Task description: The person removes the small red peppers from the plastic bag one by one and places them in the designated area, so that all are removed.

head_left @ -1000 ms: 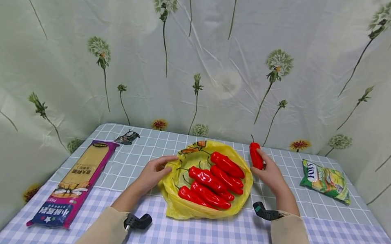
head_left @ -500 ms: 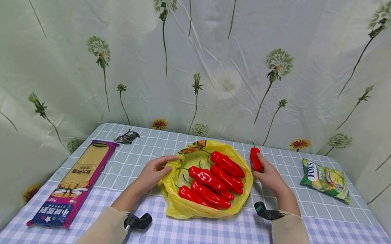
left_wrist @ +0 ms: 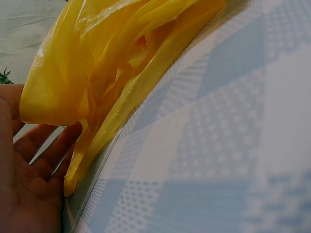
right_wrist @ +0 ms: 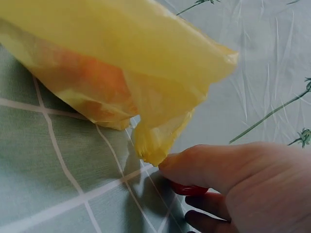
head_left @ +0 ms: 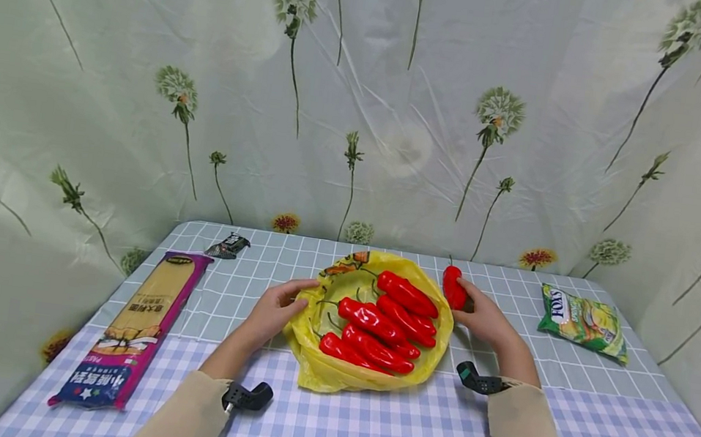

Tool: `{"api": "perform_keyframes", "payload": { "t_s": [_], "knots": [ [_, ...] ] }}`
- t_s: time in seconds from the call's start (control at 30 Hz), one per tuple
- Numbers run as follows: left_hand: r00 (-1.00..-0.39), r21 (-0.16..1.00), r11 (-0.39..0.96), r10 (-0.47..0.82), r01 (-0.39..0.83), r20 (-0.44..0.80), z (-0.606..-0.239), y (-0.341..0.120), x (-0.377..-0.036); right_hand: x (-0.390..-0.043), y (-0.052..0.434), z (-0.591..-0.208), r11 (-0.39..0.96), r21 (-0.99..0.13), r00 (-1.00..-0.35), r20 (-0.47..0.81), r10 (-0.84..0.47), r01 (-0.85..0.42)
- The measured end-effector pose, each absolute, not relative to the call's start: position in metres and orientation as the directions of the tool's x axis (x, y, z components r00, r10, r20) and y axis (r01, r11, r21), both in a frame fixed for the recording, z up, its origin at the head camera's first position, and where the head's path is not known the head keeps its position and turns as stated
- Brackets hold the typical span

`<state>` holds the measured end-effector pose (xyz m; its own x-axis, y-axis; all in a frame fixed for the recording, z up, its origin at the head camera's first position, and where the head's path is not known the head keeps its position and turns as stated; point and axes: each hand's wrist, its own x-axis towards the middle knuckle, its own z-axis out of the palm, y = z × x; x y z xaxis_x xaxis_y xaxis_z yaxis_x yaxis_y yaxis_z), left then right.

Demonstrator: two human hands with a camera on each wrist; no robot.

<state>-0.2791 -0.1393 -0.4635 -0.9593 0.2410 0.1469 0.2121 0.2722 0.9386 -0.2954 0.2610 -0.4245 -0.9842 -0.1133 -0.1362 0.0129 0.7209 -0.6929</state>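
Pepper [head_left: 453, 287] is sitting pinched in the right hand [head_left: 483, 321], just right of the yellow bag [head_left: 369, 382] at frame centre; the left hand [head_left: 274, 312] is resting spread against the bag's left edge.

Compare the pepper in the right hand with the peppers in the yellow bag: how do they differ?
The held pepper is outside the bag, gripped by the right hand by the bag's far right edge; the bagged peppers lie loose in a pile. The held pepper stands nearly upright; the bagged peppers lie flat, slanted. The hand partly hides the held one; the bagged ones show fully. All are glossy red.
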Motion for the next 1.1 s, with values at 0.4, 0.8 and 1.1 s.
{"api": "perform_keyframes", "payload": {
  "t_s": [0.4,0.8,1.1],
  "knots": [
    [-0.949,0.912,0.301,0.234,0.277,0.211,-0.467,-0.140,-0.278,-0.292,0.261,-0.423,0.737,-0.675,-0.982,-0.158,-0.104,0.031],
    [-0.960,0.936,0.279,0.236,0.216,0.151,-0.463,-0.139,-0.279,-0.292,0.263,-0.411,0.754,-0.657,-0.984,-0.149,-0.093,0.028],
    [-0.958,0.937,0.275,0.244,0.215,0.148,-0.464,-0.140,-0.279,-0.287,0.253,-0.391,0.771,-0.633,-0.997,0.014,-0.076,-0.067]
  ]
}}
